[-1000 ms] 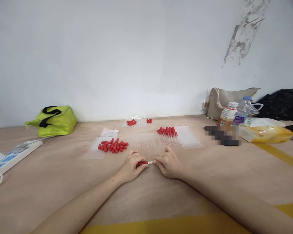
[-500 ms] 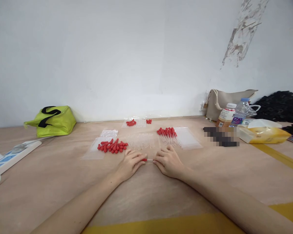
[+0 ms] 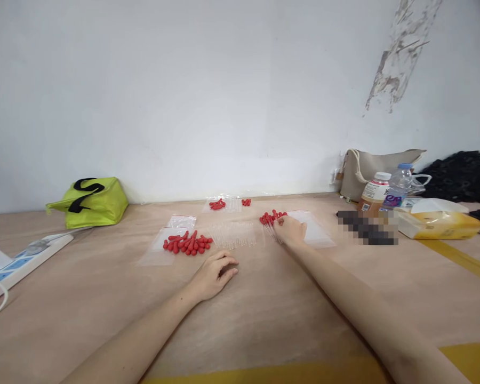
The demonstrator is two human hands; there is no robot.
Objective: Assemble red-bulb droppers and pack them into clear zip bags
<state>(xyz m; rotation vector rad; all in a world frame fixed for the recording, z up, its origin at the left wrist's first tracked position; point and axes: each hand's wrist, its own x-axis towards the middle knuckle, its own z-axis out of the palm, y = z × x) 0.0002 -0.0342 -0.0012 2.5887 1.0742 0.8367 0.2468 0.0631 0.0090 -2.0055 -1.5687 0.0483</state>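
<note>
My right hand [image 3: 292,230] reaches to the pile of red-bulbed droppers [image 3: 269,218], fingers pinched on a dropper at the pile's right side; the hand covers much of it. The pile's clear stems point toward me. My left hand [image 3: 215,273] rests on the table with thumb and fingers apart and nothing between them. Beyond it lies a row of clear thin tubes [image 3: 234,236]. Loose red rubber bulbs [image 3: 190,244] are heaped to the left, partly on a clear plastic bag [image 3: 154,256]. Another plastic bag [image 3: 316,234] lies right of the droppers.
Near the wall are smaller groups of red bulbs [image 3: 217,204] and a clear bag. A green bag [image 3: 98,202] and a power strip [image 3: 28,264] stand left. To the right are a blurred dark object [image 3: 366,228], bottles [image 3: 374,194], a tissue pack [image 3: 438,223] and a beige bag [image 3: 350,176].
My right hand has moved away from my left, forward and right to the dropper pile. The dropper that was between both hands has left my left hand, whose fingers have opened.
</note>
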